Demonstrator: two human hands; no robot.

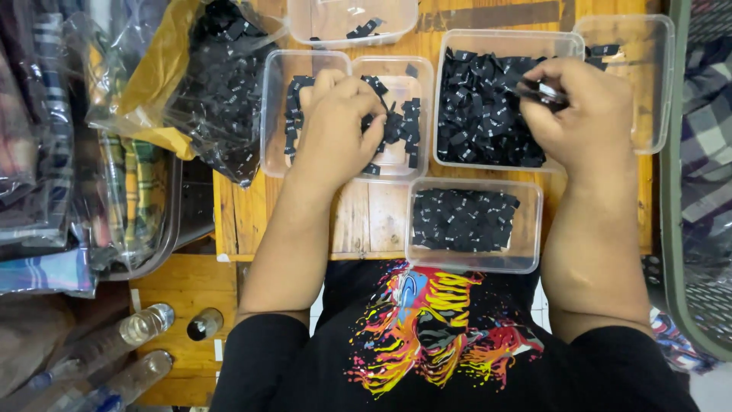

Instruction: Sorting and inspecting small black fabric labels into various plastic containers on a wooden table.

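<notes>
Nearest the person, at the front edge of the wooden surface, a clear rectangular plastic tub holds a flat, fairly even layer of small black fabric labels. Just beyond it on the left, the left hand lies knuckles-up over a shallow clear tray, its fingers curled down together among a scatter of loose black labels; whether it pinches one of them is hidden beneath the palm. To the right, the right hand hovers over the right edge of a deeper clear container heaped with black labels, its thumb and fingertips pinched shut on a small bunch of labels. A clear lid or empty tub lies partly under that hand, touching the heaped container. Farther off, at the far edge, another clear tub holds only a few labels. To the left of the trays, a crumpled clear plastic bag full of black labels spills over the surface's corner. Below it, beside the surface, stacked folded plaid cloth in plastic wrap and some empty plastic bottles lie.
</notes>
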